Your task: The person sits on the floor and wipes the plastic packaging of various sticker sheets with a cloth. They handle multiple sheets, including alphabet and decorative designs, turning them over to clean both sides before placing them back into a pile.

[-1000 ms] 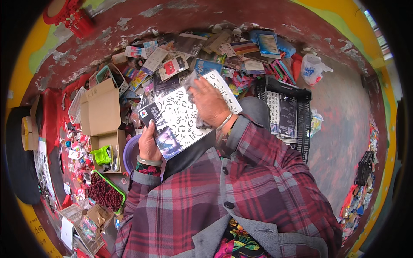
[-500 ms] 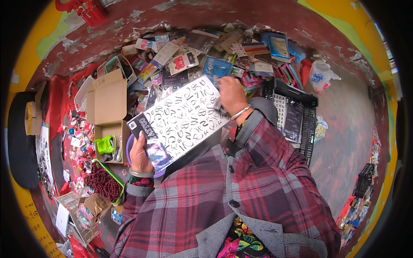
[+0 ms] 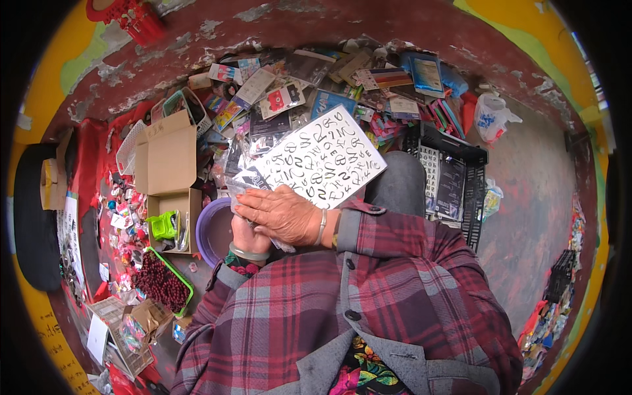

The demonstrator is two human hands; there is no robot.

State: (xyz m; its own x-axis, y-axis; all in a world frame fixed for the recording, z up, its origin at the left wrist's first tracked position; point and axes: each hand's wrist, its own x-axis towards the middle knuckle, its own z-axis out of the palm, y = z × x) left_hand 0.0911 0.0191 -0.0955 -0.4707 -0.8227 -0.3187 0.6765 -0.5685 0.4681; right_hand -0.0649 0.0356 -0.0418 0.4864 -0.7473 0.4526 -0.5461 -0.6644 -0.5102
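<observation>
A white temporary tattoo sheet (image 3: 322, 155) with black curly characters lies slanted over my lap, its dark end toward me at the lower left. My left hand (image 3: 249, 238) grips that end from below, mostly covered by the other hand. Across the dark end lies my right hand (image 3: 280, 212), its fingers stretched out and close together. Crumpled clear or greyish material (image 3: 284, 247) sticks out under the right palm; I cannot tell whether it is film or cloth. Beside my left hand is a purple basin (image 3: 212, 230), partly hidden by the hands.
Packaged goods (image 3: 283, 99) are heaped along the wall ahead. An open cardboard box (image 3: 164, 158) and a green-rimmed basket of dark red beads (image 3: 161, 282) stand left. A black crate (image 3: 471, 187) with similar sheets is at right, near a white plastic bag (image 3: 492, 117).
My right hand has moved from the sheet's far right edge down to its near left end, beside my left hand. The sheet has shifted right, and the purple basin shows more.
</observation>
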